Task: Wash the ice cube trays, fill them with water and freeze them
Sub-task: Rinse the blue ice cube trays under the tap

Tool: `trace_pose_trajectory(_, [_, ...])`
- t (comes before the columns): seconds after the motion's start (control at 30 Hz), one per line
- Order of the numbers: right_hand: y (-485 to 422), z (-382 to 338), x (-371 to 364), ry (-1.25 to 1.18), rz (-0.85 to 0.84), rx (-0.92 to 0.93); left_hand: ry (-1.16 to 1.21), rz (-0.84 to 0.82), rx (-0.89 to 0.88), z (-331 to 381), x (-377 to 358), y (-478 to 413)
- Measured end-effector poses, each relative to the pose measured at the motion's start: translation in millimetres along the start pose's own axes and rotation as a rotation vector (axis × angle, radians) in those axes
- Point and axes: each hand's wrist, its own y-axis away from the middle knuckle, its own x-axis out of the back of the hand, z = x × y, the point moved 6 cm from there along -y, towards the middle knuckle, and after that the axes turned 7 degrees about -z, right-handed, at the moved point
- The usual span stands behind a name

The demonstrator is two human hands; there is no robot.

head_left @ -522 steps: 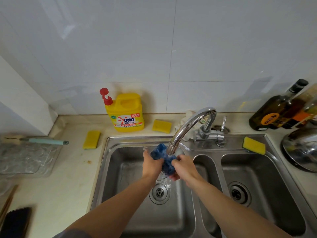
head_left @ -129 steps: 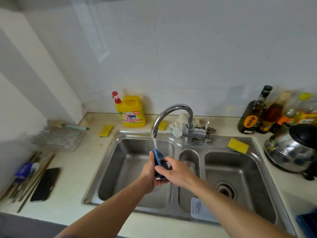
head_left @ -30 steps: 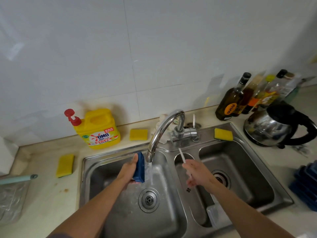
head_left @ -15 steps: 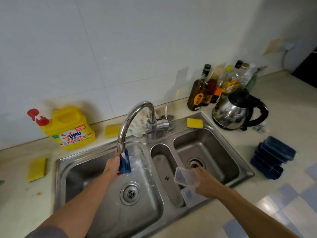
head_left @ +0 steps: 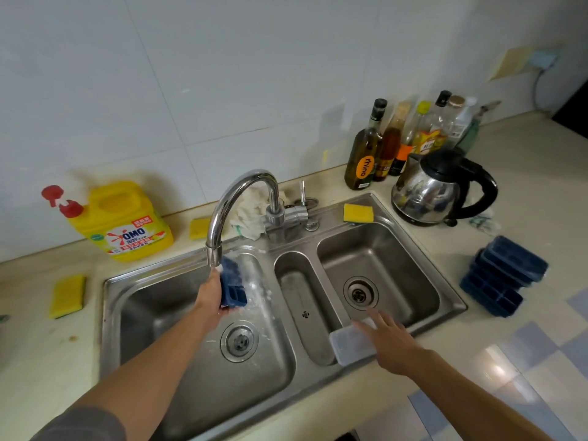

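My left hand (head_left: 210, 296) grips a dark blue ice cube tray (head_left: 233, 286) on edge under the tap spout (head_left: 213, 253) in the left basin (head_left: 178, 313), with water splashing off it. My right hand (head_left: 389, 340) hovers with fingers spread over a clear plastic tray lid (head_left: 350, 345), which rests on the front rim of the sink beside the narrow middle basin (head_left: 302, 307). A stack of several blue ice cube trays (head_left: 501, 275) sits on the counter right of the sink.
A yellow detergent jug (head_left: 124, 222) and yellow sponges (head_left: 66, 296) (head_left: 358, 213) stand around the sink. A steel kettle (head_left: 436, 189) and several bottles (head_left: 397, 144) crowd the back right. A white rag (head_left: 249, 211) lies behind the tap.
My right hand held the clear lid half a second ago; now the lid lies on the sink's front rim and the hand is open above it. The left hand keeps the blue tray under the water.
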Motion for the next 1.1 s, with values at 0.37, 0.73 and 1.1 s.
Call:
trace_pose_trajectory(0.37, [-21, -60, 70, -0.23, 0.145, 0.104, 0.125, -0.047, 0.0, 5, 13, 12])
trace_pose_trajectory(0.73, [-50, -217, 137, -0.762, 0.078, 0.327, 0.166, -0.273, -0.045, 6, 22, 17])
trace_pose_trajectory(1.1, [-74, -222, 155, -1.432, -0.112, 0.272, 0.289, -0.309, -0.132, 10, 23, 20])
